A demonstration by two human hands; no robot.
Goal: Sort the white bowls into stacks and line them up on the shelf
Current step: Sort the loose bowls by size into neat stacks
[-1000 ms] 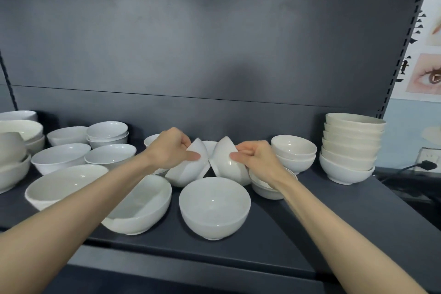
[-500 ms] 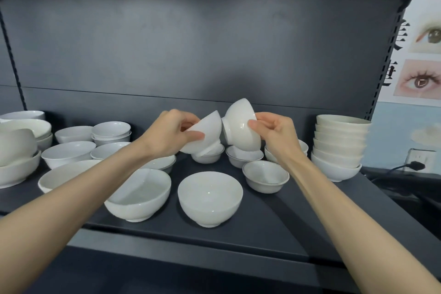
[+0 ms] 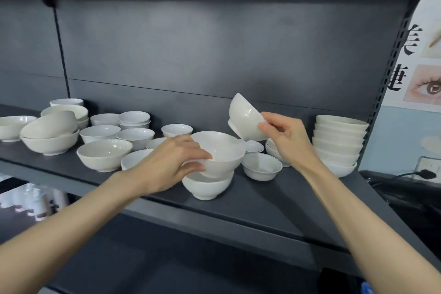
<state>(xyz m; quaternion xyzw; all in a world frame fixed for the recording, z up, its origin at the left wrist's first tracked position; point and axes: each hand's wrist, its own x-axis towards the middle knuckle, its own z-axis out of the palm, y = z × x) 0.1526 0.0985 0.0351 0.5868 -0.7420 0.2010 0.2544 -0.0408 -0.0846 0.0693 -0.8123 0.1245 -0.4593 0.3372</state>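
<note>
My left hand [image 3: 170, 162] grips a white bowl [image 3: 220, 153] by its near rim; the bowl sits inside another white bowl [image 3: 206, 186] that stands near the front of the dark shelf [image 3: 274, 196]. My right hand [image 3: 285, 136] holds a second white bowl [image 3: 245, 119] tilted in the air, base up and to the left, above the middle of the shelf. A tall stack of white bowls [image 3: 337, 144] stands at the shelf's right end.
Many loose white bowls of different sizes cover the left half of the shelf, among them a wide bowl [image 3: 103, 154] and a large bowl [image 3: 49, 143] with another tipped inside. A small bowl [image 3: 261, 166] stands under my right wrist. A plug and socket [image 3: 427, 172] are at the right.
My left hand lowered its bowl into the bowl at the front of the shelf. My right hand kept its bowl raised and tilted. The view has swung to the left.
</note>
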